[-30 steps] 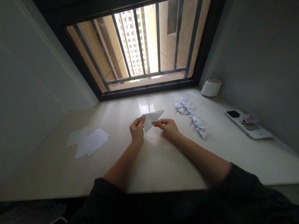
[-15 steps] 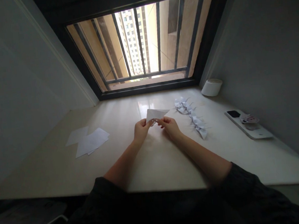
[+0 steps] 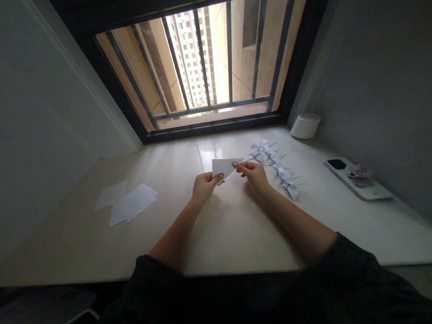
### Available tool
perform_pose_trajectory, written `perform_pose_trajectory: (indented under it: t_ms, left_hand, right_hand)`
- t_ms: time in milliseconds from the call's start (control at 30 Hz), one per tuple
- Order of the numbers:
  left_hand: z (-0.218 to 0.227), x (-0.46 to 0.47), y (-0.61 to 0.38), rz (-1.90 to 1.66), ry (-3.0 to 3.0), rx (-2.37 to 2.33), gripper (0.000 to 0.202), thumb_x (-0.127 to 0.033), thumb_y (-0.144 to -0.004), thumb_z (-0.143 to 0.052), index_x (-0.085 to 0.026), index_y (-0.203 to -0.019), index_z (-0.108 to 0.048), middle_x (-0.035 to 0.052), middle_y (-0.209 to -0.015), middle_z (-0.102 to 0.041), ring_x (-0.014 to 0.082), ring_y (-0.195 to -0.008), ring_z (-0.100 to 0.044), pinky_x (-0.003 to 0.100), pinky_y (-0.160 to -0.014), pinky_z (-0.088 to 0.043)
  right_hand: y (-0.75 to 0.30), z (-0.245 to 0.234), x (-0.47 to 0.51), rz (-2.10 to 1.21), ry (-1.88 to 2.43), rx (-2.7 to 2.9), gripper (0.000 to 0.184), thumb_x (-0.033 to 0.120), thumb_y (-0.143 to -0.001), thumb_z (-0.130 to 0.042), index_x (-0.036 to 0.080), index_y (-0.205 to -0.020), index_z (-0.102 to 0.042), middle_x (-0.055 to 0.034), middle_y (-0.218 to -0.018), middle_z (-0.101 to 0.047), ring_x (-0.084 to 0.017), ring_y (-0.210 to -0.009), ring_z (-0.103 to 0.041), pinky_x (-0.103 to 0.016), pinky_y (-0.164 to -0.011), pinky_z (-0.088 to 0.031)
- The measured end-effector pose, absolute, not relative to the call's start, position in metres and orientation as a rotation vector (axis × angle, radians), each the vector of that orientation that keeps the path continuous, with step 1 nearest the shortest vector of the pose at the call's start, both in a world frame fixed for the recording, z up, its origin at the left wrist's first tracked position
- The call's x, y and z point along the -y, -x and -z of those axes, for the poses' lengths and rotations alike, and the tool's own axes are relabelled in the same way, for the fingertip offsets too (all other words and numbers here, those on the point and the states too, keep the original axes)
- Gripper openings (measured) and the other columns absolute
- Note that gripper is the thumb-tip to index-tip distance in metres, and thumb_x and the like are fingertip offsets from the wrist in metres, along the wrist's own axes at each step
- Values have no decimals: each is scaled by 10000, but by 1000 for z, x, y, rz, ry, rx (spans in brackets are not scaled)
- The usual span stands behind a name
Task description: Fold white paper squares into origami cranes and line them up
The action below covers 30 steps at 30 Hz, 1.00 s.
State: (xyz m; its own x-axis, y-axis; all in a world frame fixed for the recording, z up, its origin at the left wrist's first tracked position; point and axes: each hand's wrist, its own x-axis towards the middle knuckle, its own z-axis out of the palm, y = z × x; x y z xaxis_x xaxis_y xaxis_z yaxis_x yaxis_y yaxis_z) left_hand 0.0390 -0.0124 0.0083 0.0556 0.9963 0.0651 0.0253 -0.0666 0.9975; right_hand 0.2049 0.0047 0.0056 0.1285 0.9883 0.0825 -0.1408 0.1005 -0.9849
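Note:
A folded white paper triangle (image 3: pixel 224 166) is held just above the pale table (image 3: pixel 223 232), in front of the window. My left hand (image 3: pixel 204 186) pinches its near left corner with thumb and fingers closed. My right hand (image 3: pixel 254 173) pinches its right end, fingers pressed together. To the right of my right hand lies a row of several small folded white paper figures (image 3: pixel 275 167).
Loose white paper sheets (image 3: pixel 128 203) lie on the left of the table. A white round container (image 3: pixel 305 125) stands at the back right near the barred window (image 3: pixel 206 63). A phone on a white tray (image 3: pixel 357 178) lies at the right.
Both hands have moved a little further from me and to the right with the paper. The paper has turned and now looks narrower, with my right hand further along its right end.

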Motion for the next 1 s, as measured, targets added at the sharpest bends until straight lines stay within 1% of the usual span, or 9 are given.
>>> perform_pose_trajectory:
  t_ms: [167, 267, 367, 533, 733, 833, 1000]
  left_hand:
    - [-6, 8, -36, -1250, -1300, -1175, 349, -439, -608, -718, -121, -750, -699, 68, -710, -689, 163, -627, -611, 285, -643, -474]
    - [-5, 6, -31, -1289, -1347, -1278, 331, -450, -620, -697, -130, -701, -685, 45, -664, -668, 159, -619, -596, 258, -592, -448]
    - [-4, 5, -28, -1303, -1416, -1442, 309, -450, -637, -673, -142, -649, -667, 12, -577, -617, 154, -603, -571, 229, -534, -398]
    - [-3, 4, -25, -1273, -1480, -1594, 292, -440, -652, -645, -155, -592, -627, -13, -509, -541, 137, -568, -524, 210, -496, -336]
    - [-5, 5, -21, -1239, -1524, -1678, 305, -455, -673, -609, -161, -590, -600, -24, -503, -499, 122, -552, -476, 205, -494, -298]
    - [-6, 5, -20, -1218, -1542, -1716, 318, -466, -679, -598, -163, -585, -585, -29, -505, -478, 116, -547, -450, 205, -493, -280]
    - [-7, 6, -20, -1203, -1565, -1762, 328, -481, -694, -577, -170, -588, -567, -33, -513, -455, 114, -555, -428, 207, -497, -265]
  right_hand:
    - [-208, -1, -10, -973, 1138, 1227, 407, 550, -608, -680, 166, -535, -567, -2, -557, -576, -106, -514, -469, -244, -516, -361]
    - [-210, 0, -9, -858, 1203, 1396, 414, 570, -647, -644, 162, -585, -604, -22, -594, -607, -120, -518, -492, -249, -507, -360]
    - [-211, 0, -9, -826, 1227, 1499, 410, 573, -670, -624, 164, -656, -644, -40, -641, -646, -139, -535, -532, -252, -503, -367]
    - [-211, 3, -11, -909, 1211, 1491, 407, 564, -665, -629, 160, -662, -674, -57, -650, -673, -162, -565, -572, -258, -523, -383]
    - [-210, 5, -9, -1008, 1124, 1403, 418, 549, -709, -587, 152, -696, -715, -73, -692, -701, -179, -643, -609, -282, -626, -415]
    - [-210, 5, -8, -1030, 1085, 1392, 393, 532, -712, -594, 160, -713, -721, -63, -680, -695, -174, -646, -602, -283, -636, -410]
    - [-210, 5, -9, -1096, 1054, 1397, 371, 521, -718, -594, 171, -684, -714, -52, -657, -681, -161, -635, -581, -276, -614, -392]
